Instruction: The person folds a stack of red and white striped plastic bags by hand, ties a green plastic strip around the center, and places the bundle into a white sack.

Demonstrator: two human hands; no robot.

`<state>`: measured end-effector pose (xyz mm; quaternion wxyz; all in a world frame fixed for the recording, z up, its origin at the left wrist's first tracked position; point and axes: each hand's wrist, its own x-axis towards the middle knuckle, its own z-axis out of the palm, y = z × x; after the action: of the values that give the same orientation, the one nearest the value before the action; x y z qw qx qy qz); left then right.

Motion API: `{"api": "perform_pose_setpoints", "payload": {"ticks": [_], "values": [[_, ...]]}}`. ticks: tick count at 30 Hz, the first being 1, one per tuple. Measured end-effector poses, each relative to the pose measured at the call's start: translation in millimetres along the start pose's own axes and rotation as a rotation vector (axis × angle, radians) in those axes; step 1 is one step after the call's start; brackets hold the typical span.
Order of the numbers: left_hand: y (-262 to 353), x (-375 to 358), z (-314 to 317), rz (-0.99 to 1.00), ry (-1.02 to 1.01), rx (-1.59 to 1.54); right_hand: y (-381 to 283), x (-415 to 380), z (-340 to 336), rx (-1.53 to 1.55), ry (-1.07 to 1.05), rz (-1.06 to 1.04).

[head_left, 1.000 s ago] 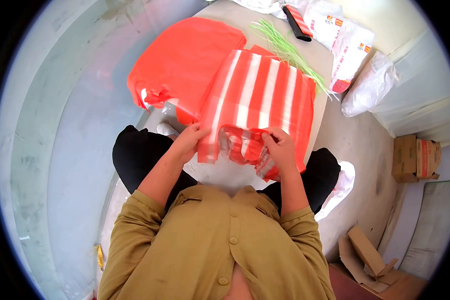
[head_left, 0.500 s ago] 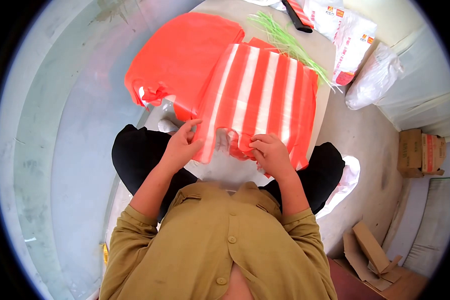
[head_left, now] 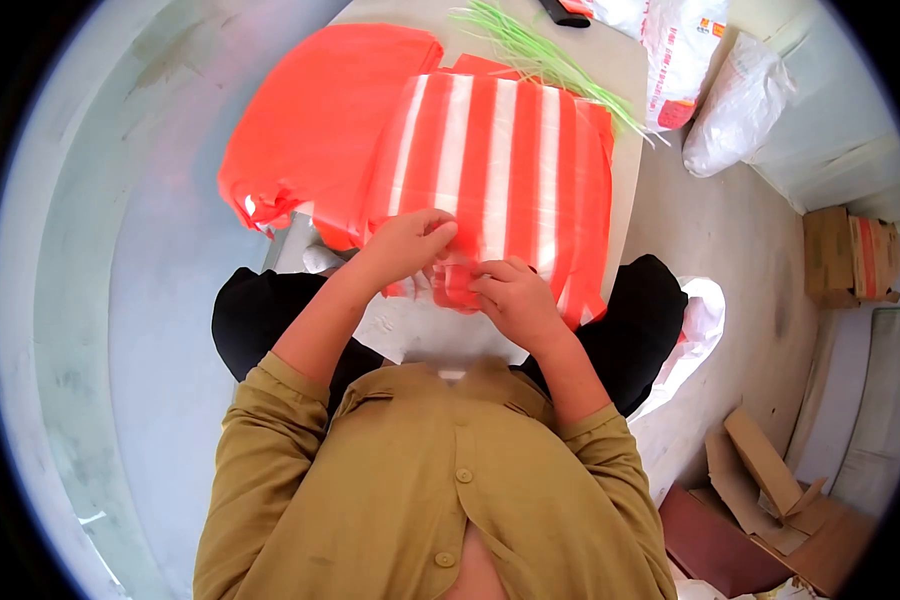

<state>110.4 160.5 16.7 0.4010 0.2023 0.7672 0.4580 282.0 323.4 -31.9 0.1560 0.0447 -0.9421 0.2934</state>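
Observation:
A stack of red-and-white striped plastic bags [head_left: 500,150] lies on the table in front of me, its cut-out handle edge toward my body. My left hand [head_left: 410,245] bends over the near left part of the stack, thumb and fingers pinched on the film. Close beside it, my right hand [head_left: 515,300] grips the crumpled red edge of a bag near the handle cut-out. Part of that edge is hidden under my fingers. To the left lies a pile of plain red plastic bags [head_left: 320,120], partly beneath the striped ones.
Green plastic strips [head_left: 540,55] lie at the table's far edge, with a black-ended object [head_left: 566,12] behind. White printed sacks [head_left: 675,70] and a clear-white bundle [head_left: 740,105] stand at right. Cardboard boxes [head_left: 835,258] sit farther right, flattened cardboard [head_left: 760,460] below.
My left hand has moved right, from the stack's left corner toward my right hand, and its fingers have closed. The right hand keeps its grip. The view has shifted slightly.

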Motion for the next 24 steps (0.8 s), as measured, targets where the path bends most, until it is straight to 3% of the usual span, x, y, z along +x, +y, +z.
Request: {"api": "perform_pose_setpoints", "payload": {"ticks": [5,11,14,17,20,24], "values": [[3.8,10.0,2.0,-0.113,-0.078,0.043,1.0,-1.4,-0.4,0.021,0.022,-0.004],[-22.8,16.4,10.8,0.269,0.095,0.484,-2.1,0.2,-0.2,0.030,0.059,-0.003],[14.3,3.5,11.4,0.051,0.022,0.579,-3.6,-0.3,0.2,0.039,0.076,0.008],[18.5,0.6,14.3,0.210,0.122,0.752,-2.3,-0.5,0.1,0.038,0.088,-0.002],[-14.4,20.7,12.0,0.749,0.341,0.842,-1.8,-0.8,0.4,0.051,0.095,-0.013],[3.9,22.5,11.2,0.615,0.085,0.748,0.0,-1.2,1.5,0.059,0.106,-0.016]]}}
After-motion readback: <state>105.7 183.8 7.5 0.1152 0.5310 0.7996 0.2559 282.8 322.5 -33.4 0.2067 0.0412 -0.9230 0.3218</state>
